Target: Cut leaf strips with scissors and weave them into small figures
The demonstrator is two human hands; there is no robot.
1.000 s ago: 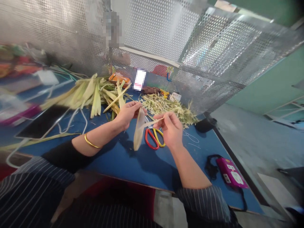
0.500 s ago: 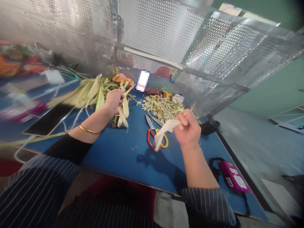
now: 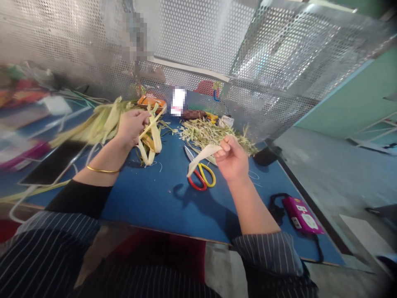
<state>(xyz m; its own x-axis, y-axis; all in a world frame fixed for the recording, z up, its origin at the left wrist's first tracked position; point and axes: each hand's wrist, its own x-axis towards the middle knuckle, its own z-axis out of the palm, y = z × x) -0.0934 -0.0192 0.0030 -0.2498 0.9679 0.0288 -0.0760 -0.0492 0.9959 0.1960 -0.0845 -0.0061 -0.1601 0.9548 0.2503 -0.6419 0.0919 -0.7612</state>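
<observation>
My left hand (image 3: 133,126) is closed at the left, pinching pale corn husk strips (image 3: 157,140) that cross and hang down in loops over the blue table. On the right, the fingertips of my right hand (image 3: 232,159) are pressed together on one end of a single cream corn husk strip (image 3: 203,156). Its free end slants down to the left over the scissors (image 3: 198,181), which have one red and one yellow handle loop. Behind my left hand a bundle of long green-yellow husks (image 3: 99,122) lies on the table.
A heap of shredded husk (image 3: 204,134) lies at the table's back, before a perforated metal screen (image 3: 198,37). A phone (image 3: 178,100) stands near an orange case (image 3: 151,102). At the right are a black container (image 3: 266,155) and a purple pack (image 3: 302,215). A dark tablet (image 3: 52,163) lies left.
The view has shifted slightly. My right hand has moved a little left with its strip, and my left hand has drawn slightly left. Both keep hold of their husk strips.
</observation>
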